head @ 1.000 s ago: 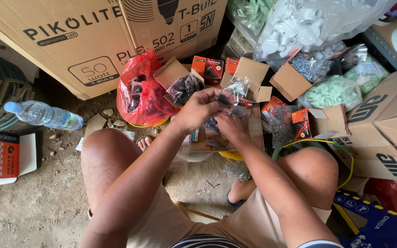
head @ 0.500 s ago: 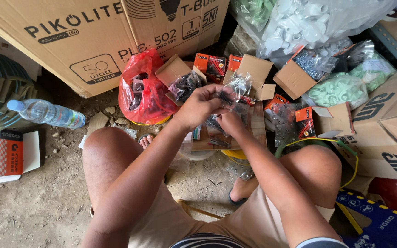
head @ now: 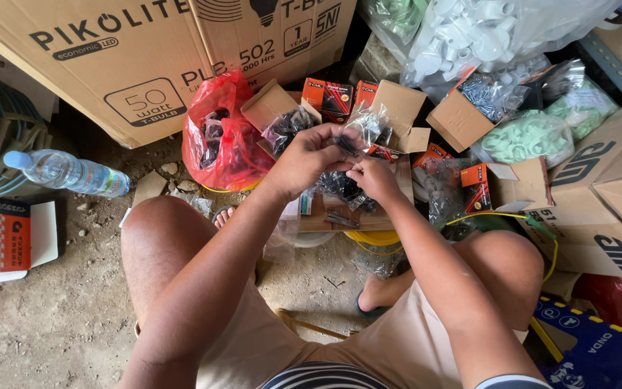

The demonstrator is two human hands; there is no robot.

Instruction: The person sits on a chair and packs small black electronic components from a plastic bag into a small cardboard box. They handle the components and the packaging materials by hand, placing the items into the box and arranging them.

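My left hand (head: 305,160) and my right hand (head: 374,178) meet above my knees. Both pinch a small clear plastic bag (head: 345,189) filled with dark screws. The bag hangs between the fingers, over a flat piece of cardboard (head: 325,216) with a few loose screws on it. Just beyond the hands stand open small cardboard boxes (head: 404,108) and further clear bags of dark screws (head: 288,128).
A red plastic bag (head: 219,137) sits left of the hands; a big brown carton (head: 124,65) stands behind it. A water bottle (head: 66,171) lies at left beside a red-and-white box (head: 10,234). Bags of white (head: 484,32) and green fittings (head: 534,133) and more cartons (head: 613,194) crowd the right.
Both hands stay together on the screw bag; the fingers have shifted slightly. The view has drifted a little.
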